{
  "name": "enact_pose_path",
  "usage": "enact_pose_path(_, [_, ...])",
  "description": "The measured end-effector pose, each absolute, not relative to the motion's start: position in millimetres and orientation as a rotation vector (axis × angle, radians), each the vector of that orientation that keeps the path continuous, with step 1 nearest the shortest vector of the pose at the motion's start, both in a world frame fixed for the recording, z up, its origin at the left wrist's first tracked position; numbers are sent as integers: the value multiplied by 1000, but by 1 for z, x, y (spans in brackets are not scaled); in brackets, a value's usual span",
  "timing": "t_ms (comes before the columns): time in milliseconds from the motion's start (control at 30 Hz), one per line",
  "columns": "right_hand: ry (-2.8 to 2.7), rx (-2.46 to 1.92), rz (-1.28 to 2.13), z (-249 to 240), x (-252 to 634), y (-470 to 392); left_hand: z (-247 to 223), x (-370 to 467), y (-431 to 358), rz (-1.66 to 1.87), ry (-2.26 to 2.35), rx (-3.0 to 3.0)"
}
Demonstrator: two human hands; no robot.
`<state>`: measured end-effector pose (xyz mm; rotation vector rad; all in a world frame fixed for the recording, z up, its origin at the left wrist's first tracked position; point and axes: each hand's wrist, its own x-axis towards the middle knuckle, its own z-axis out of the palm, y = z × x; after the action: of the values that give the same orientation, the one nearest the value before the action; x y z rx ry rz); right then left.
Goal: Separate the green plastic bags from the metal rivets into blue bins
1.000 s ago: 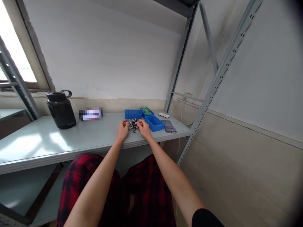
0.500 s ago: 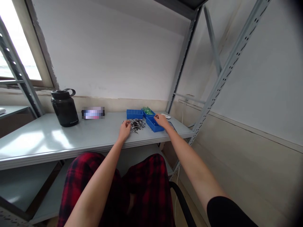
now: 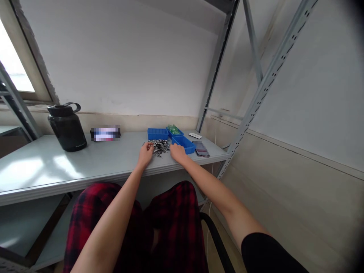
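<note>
A heap of thin, shiny metal pieces with dark parts among them lies on the grey table, too small to name. My left hand is at the heap's left edge, its fingers bent together; what they pinch does not show. On the heap's right side rests my right hand, closed, with its fingertips mostly hidden. Just beyond it stands a blue bin, partly covered by that hand. Behind the heap is a second blue bin, and beside that a third blue bin holds green, see-through stuff.
A large dark bottle stands on the left of the table. A blurred-out box-like item lies near the wall. To the right are a phone-like slab and a white flat object. Metal uprights frame the right end.
My right hand has come out of the near blue bin and moved left to the metal heap. My left hand stays at the heap. The view has shifted slightly to the right.
</note>
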<state>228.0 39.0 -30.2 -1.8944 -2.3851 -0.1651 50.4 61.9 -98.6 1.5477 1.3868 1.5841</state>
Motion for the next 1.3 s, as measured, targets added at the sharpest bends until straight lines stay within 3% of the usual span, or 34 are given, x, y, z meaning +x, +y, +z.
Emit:
enact_pose_path(500, [-2180,-1901,-97,-33,224,37,-94,53,58,1558,1403,1545])
enact_pose_path(767, [-1727,-1124,587,-65,201,62,-94,53,60,1552,1352,1662])
enact_pose_path(933, [-1491,-915,959,-84,203,69,-92,54,57,1520,1289,1681])
enact_pose_path(1300, [-1463,-898,1023,-83,204,66,-84,55,47,1508,1255,1738])
